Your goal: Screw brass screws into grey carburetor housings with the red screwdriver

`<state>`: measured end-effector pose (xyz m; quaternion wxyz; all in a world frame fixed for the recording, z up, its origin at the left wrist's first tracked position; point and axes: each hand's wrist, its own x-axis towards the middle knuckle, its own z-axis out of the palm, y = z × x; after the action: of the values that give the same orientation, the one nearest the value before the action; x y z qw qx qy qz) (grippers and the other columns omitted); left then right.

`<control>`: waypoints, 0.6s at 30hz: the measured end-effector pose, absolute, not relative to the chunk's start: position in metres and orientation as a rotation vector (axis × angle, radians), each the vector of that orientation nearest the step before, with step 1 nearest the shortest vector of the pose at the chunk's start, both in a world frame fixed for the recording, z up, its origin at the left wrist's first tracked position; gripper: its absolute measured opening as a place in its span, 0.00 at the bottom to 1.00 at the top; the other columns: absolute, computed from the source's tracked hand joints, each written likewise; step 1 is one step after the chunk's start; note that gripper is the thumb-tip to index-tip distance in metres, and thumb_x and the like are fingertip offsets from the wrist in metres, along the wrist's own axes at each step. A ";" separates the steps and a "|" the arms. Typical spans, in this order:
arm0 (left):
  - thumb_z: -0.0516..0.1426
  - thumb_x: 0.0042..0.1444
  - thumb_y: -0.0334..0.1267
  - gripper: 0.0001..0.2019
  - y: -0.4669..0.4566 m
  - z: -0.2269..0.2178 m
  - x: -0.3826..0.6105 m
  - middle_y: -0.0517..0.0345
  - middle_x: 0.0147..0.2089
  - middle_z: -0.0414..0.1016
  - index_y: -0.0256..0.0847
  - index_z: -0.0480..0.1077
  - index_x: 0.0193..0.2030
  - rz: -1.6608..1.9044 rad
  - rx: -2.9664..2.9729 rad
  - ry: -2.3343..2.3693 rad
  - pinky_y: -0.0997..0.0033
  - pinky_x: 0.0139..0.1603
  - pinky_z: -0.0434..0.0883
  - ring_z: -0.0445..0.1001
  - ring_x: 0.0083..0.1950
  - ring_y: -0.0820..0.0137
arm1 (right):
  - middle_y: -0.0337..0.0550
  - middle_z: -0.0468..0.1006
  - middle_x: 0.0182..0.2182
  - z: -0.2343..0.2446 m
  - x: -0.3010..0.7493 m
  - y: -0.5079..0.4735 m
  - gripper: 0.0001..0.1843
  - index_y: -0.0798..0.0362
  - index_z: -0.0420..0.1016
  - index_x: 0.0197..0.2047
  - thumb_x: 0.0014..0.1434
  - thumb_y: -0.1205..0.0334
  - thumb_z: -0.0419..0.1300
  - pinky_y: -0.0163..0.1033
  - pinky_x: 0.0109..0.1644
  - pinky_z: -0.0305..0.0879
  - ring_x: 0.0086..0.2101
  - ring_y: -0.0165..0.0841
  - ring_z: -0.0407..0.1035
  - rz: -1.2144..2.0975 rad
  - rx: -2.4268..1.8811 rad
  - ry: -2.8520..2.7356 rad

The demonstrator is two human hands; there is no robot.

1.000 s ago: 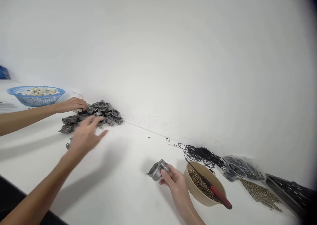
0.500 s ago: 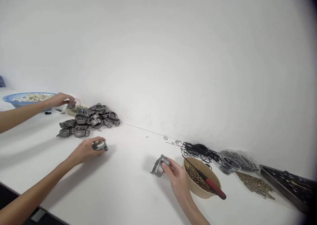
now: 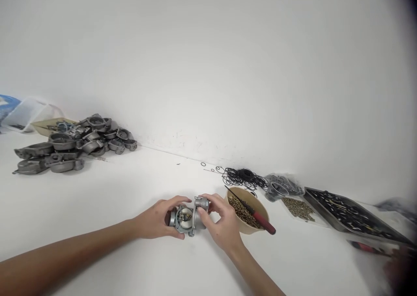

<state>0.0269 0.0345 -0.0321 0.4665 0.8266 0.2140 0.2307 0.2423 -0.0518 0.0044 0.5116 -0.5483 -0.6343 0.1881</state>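
Note:
My left hand (image 3: pixel 159 218) grips a carburetor body (image 3: pixel 183 220), its white float and brass parts facing right. In my right hand (image 3: pixel 221 222) is a grey metal float bowl (image 3: pixel 201 204), held on edge by thumb and fingers. The two parts meet or nearly meet in front of me, just above the table; I cannot tell whether they touch. To the right of my right hand stands a tan bowl (image 3: pixel 260 205) of brass-coloured screws (image 3: pixel 243 211). A screwdriver with a red handle (image 3: pixel 263 223) lies across it.
Several grey float bowls (image 3: pixel 63 142) are heaped at the left, beside a yellowish tray (image 3: pixel 42 126) and a clear container (image 3: pixel 31 111). Black rubber rings (image 3: pixel 241 177), bagged parts (image 3: pixel 283 185), loose screws (image 3: pixel 298 209) and a dark tray (image 3: pixel 352 213) line the right. Another person's blurred hand (image 3: pixel 400 265) shows far right.
My left hand has brought the carburetor body right, up to the float bowl in my right hand. The view has turned right; the other person's arm at the left is gone from view.

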 end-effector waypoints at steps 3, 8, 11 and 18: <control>0.71 0.48 0.48 0.40 0.026 -0.027 0.023 0.59 0.51 0.80 0.51 0.61 0.66 0.496 2.044 0.512 0.65 0.50 0.71 0.76 0.46 0.63 | 0.44 0.77 0.37 0.004 0.238 -0.055 0.14 0.50 0.79 0.50 0.62 0.55 0.63 0.40 0.39 0.70 0.32 0.32 0.69 0.381 -1.278 -1.620; 0.70 0.50 0.48 0.45 0.015 -0.022 0.019 0.59 0.50 0.80 0.54 0.53 0.71 0.461 1.969 0.594 0.61 0.53 0.70 0.76 0.47 0.61 | 0.46 0.76 0.38 0.001 0.225 -0.063 0.12 0.49 0.77 0.50 0.65 0.57 0.62 0.43 0.39 0.71 0.31 0.33 0.70 0.298 -1.244 -1.635; 0.70 0.49 0.46 0.51 0.012 -0.023 0.020 0.55 0.56 0.77 0.57 0.46 0.74 0.478 1.894 0.584 0.59 0.54 0.71 0.76 0.52 0.58 | 0.47 0.78 0.40 -0.001 0.220 -0.066 0.12 0.49 0.77 0.50 0.64 0.57 0.61 0.42 0.37 0.71 0.32 0.34 0.71 0.317 -1.236 -1.734; 0.71 0.46 0.52 0.58 0.012 -0.024 0.016 0.51 0.52 0.76 0.58 0.40 0.77 0.459 1.927 0.686 0.55 0.51 0.72 0.76 0.51 0.54 | 0.45 0.79 0.33 0.011 0.251 -0.056 0.14 0.50 0.77 0.52 0.66 0.57 0.57 0.41 0.36 0.69 0.30 0.35 0.71 0.054 -1.315 -1.892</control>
<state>0.0162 0.0116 -0.0245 0.4993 0.7965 0.2834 0.1897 0.2514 -0.0560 0.0110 0.4062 -0.5212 -0.7502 0.0216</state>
